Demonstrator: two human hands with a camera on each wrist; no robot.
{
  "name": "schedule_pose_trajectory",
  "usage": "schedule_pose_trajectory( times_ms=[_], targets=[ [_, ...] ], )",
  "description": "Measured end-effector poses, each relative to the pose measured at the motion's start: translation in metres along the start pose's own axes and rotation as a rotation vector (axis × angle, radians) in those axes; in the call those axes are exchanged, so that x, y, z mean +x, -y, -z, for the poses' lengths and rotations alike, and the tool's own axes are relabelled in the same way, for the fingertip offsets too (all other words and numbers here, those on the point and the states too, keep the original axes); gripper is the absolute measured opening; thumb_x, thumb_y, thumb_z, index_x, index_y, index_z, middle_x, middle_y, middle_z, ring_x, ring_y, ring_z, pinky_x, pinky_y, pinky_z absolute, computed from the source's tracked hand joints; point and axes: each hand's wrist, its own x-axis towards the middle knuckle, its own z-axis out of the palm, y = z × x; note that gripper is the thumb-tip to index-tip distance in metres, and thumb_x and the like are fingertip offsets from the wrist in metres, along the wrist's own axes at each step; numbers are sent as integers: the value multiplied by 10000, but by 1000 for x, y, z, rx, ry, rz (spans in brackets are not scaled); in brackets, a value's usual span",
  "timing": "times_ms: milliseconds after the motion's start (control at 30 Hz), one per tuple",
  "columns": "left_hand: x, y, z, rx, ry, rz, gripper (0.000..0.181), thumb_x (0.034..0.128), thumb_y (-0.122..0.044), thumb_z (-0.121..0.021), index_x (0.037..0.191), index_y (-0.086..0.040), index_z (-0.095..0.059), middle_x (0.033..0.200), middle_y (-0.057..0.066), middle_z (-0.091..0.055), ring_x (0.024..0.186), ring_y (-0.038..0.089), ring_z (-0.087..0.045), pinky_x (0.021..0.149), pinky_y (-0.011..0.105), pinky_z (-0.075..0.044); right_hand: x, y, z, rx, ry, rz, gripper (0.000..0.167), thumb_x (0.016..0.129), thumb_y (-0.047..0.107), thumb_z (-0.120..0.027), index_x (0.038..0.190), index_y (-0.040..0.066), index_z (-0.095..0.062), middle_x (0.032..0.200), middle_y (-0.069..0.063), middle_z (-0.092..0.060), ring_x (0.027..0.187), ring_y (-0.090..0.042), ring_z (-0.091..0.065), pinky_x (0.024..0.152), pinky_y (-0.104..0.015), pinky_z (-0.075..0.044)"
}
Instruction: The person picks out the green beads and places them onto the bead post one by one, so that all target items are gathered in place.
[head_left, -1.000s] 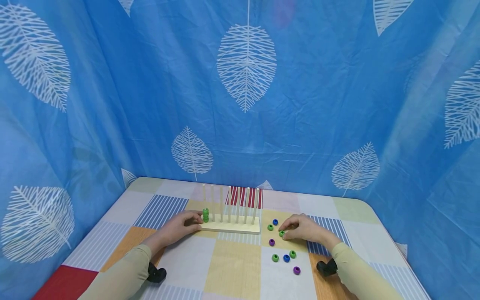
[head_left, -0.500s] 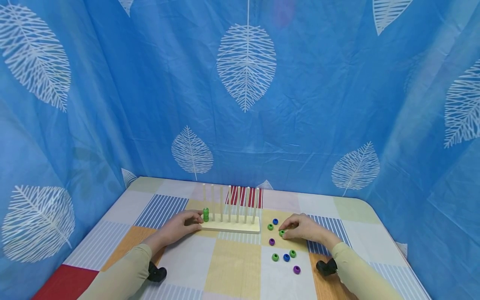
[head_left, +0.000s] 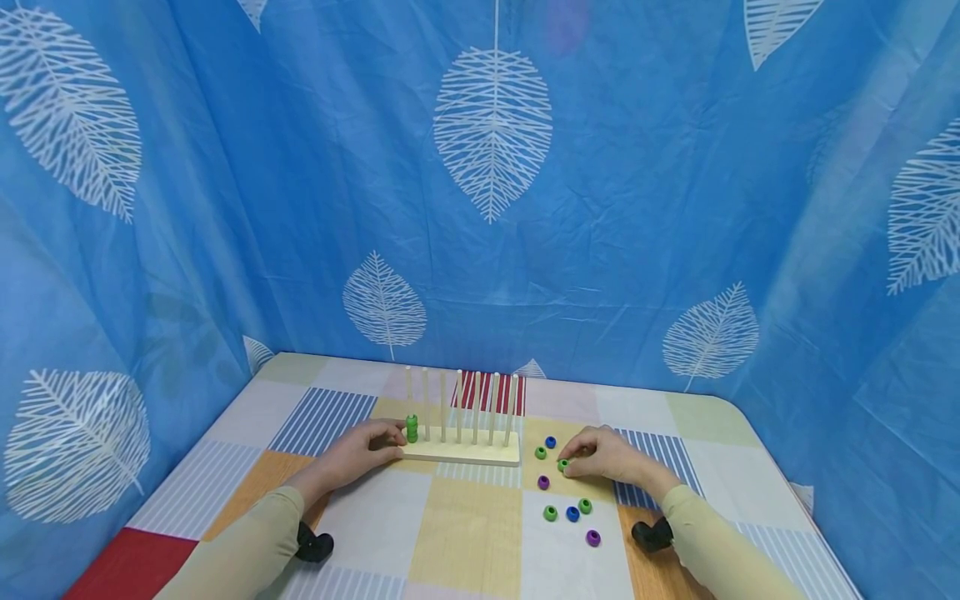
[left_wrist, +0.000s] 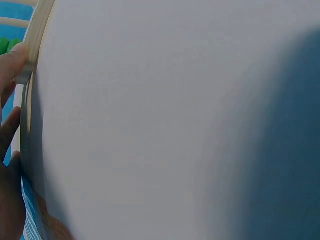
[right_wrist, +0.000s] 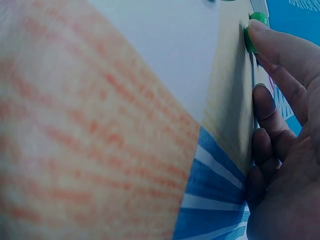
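Observation:
A pale wooden peg rack (head_left: 465,450) stands upright on the table, with a row of several tall pegs. Green beads (head_left: 412,429) are stacked on its leftmost peg. My left hand (head_left: 363,452) holds the left end of the rack's base; in the left wrist view the thumb (left_wrist: 17,55) lies against the base's end (left_wrist: 39,35). To the right of the rack, my right hand (head_left: 603,456) pinches a green bead (head_left: 563,466) low at the tabletop. That bead (right_wrist: 258,18) shows partly behind the thumb in the right wrist view.
Near my right hand lie loose beads: blue (head_left: 551,442) and green (head_left: 541,452) behind, purple (head_left: 543,482) beside. Closer to me are green (head_left: 550,513), blue (head_left: 573,514), another green (head_left: 585,506) and purple (head_left: 593,538) beads. A blue leaf-patterned curtain (head_left: 615,250) surrounds the patchwork-covered table (head_left: 472,542).

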Motion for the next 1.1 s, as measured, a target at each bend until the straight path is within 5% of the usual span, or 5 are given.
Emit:
schedule_pose_trajectory(
  times_ms=[267, 567, 1100],
  targets=[
    [1, -1, 0, 3, 4, 1, 91, 946, -199, -759, 977, -274, -719, 1437, 60, -596, 1400, 379, -455, 1166, 593, -315, -3, 0, -2, -29, -39, -33, 150, 853, 354, -843, 950, 258, -782, 997, 38, -642, 944, -222, -491, 790, -375, -442],
    [2, 0, -1, 4, 7, 7, 79, 947, -216, -759, 972, -282, -724, 1436, 59, -596, 1406, 382, -447, 1170, 601, -302, -5, 6, 4, 21, -41, -12, 138, 879, 284, -819, 973, 192, -779, 999, 5, -655, 916, -213, -532, 743, -343, -493],
    [1, 0, 0, 18, -1, 0, 94, 939, -215, -767, 963, -292, -718, 1430, 53, -602, 1403, 373, -452, 1175, 591, -300, 5, 86, 64, -92, -83, 68, 187, 891, 409, -796, 1011, 269, -760, 1034, 35, -668, 1065, -249, -486, 820, -428, -463]
  ],
)
